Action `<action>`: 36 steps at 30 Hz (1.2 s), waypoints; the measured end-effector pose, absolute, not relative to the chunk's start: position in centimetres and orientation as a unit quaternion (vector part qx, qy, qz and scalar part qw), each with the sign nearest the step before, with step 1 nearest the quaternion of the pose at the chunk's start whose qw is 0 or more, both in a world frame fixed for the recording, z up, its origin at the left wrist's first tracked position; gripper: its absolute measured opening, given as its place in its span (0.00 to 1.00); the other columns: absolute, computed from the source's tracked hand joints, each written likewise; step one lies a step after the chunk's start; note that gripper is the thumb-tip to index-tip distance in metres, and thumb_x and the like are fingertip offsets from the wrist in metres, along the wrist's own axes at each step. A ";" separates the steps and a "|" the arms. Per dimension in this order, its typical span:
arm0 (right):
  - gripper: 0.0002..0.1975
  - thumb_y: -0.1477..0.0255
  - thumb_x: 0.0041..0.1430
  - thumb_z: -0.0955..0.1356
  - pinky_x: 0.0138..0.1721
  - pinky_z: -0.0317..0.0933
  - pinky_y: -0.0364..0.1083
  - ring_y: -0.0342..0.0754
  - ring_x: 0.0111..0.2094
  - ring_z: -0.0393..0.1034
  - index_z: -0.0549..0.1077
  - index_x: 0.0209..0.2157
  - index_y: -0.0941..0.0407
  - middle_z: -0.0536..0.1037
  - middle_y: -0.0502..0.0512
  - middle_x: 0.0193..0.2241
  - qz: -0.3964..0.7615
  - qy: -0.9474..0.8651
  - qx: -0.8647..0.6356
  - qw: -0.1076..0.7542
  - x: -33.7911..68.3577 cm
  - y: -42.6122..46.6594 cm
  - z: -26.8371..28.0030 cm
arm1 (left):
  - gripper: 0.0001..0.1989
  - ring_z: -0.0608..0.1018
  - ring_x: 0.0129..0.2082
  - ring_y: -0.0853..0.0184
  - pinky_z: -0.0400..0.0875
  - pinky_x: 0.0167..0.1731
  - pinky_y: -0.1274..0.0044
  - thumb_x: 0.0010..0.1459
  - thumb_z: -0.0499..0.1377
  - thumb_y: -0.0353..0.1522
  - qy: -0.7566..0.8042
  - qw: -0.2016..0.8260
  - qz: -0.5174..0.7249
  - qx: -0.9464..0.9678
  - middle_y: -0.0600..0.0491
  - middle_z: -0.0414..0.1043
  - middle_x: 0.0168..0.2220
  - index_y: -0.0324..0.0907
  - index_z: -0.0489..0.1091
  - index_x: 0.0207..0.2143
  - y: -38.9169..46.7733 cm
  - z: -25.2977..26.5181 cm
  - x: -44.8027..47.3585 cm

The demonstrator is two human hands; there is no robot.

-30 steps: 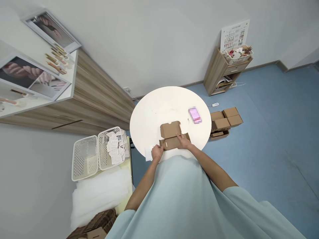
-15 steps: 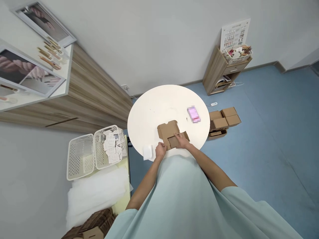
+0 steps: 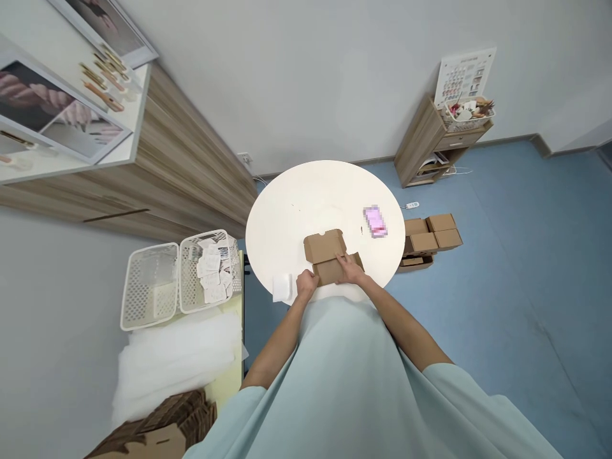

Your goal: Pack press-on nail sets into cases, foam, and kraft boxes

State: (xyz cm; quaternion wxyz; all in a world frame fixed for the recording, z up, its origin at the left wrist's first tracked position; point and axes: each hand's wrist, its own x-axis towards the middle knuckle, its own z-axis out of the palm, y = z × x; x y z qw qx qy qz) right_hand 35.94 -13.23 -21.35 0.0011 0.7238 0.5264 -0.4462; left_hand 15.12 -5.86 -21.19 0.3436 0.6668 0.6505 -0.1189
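Note:
A part-folded brown cardboard box (image 3: 326,246) lies on the round white table (image 3: 287,210), close to my body, its lid flap spread away from me. My left hand (image 3: 306,283) is closed on the box's near left corner. At its right side my right hand (image 3: 350,269) grips the side flap, thumb and fingers over the cardboard. Left of my left hand, a small white padded packet (image 3: 282,287) rests at the table's edge. A pixelated pink-purple item (image 3: 375,221) lies farther right on the table.
Folded cardboard boxes (image 3: 433,233) are stacked on the floor to the right. At left stand white baskets (image 3: 150,287) with paper slips in one, white foam sheets (image 3: 176,357) and flat cardboard (image 3: 157,440). A wooden cabinet (image 3: 191,140) and a small shelf (image 3: 421,140) stand by the wall.
The box's near panels have shifted under my hands; the rectangular opening seen before is now covered by a flat panel. My left hand has closed more tightly at the corner. The view has tilted slightly.

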 end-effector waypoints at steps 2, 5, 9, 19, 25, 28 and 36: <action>0.70 0.58 0.52 0.83 0.61 0.67 0.56 0.70 0.71 0.63 0.36 0.80 0.43 0.35 0.72 0.80 -0.441 0.527 0.726 0.010 35.8 -13.2 -21.3 | 0.05 0.84 0.46 0.55 0.71 0.41 0.73 0.60 0.64 0.33 0.649 0.341 -0.127 0.668 0.44 0.84 0.39 0.43 0.77 0.39 -5.9 -21.1 15.2; 0.69 0.58 0.53 0.83 0.61 0.67 0.56 0.70 0.71 0.63 0.35 0.80 0.43 0.35 0.71 0.80 -0.433 0.528 0.730 0.023 35.7 -13.1 -21.1 | 0.07 0.84 0.48 0.51 0.72 0.40 0.71 0.62 0.63 0.33 0.649 0.329 -0.135 0.672 0.39 0.83 0.45 0.41 0.77 0.41 -6.3 -20.8 15.7; 0.69 0.56 0.54 0.82 0.61 0.67 0.56 0.70 0.71 0.63 0.34 0.80 0.43 0.35 0.71 0.80 -0.430 0.523 0.735 0.034 35.4 -12.9 -20.7 | 0.11 0.83 0.51 0.49 0.73 0.42 0.69 0.64 0.62 0.31 0.650 0.308 -0.137 0.681 0.34 0.81 0.50 0.37 0.76 0.48 -6.7 -20.3 16.5; 0.45 0.62 0.69 0.71 0.61 0.65 0.49 0.56 0.64 0.70 0.47 0.78 0.51 0.60 0.67 0.73 -0.386 0.520 0.757 -0.087 36.7 -14.8 -19.5 | 0.15 0.82 0.53 0.50 0.73 0.49 0.69 0.69 0.52 0.23 0.651 0.304 -0.128 0.684 0.32 0.77 0.54 0.33 0.72 0.54 -7.1 -20.3 16.9; 0.21 0.63 0.75 0.62 0.53 0.67 0.48 0.55 0.55 0.75 0.72 0.61 0.58 0.80 0.64 0.55 -0.320 0.366 0.872 -0.052 39.4 -18.2 -19.9 | 0.17 0.81 0.53 0.50 0.73 0.49 0.67 0.68 0.51 0.20 0.660 0.323 -0.122 0.668 0.32 0.76 0.54 0.33 0.72 0.55 -7.1 -21.0 16.6; 0.14 0.67 0.74 0.64 0.50 0.66 0.46 0.54 0.51 0.78 0.78 0.49 0.57 0.84 0.61 0.48 -0.346 0.364 0.865 -0.026 39.2 -18.8 -20.1 | 0.18 0.82 0.52 0.50 0.74 0.49 0.67 0.67 0.50 0.19 0.661 0.325 -0.118 0.666 0.32 0.76 0.54 0.33 0.72 0.54 -7.1 -20.9 16.5; 0.12 0.66 0.74 0.64 0.49 0.67 0.43 0.50 0.50 0.80 0.79 0.47 0.55 0.86 0.57 0.46 -0.360 0.407 0.837 -0.065 36.7 -17.5 -18.9 | 0.17 0.82 0.53 0.49 0.74 0.49 0.67 0.67 0.51 0.20 0.661 0.328 -0.114 0.666 0.32 0.77 0.54 0.34 0.72 0.54 -7.2 -20.6 16.5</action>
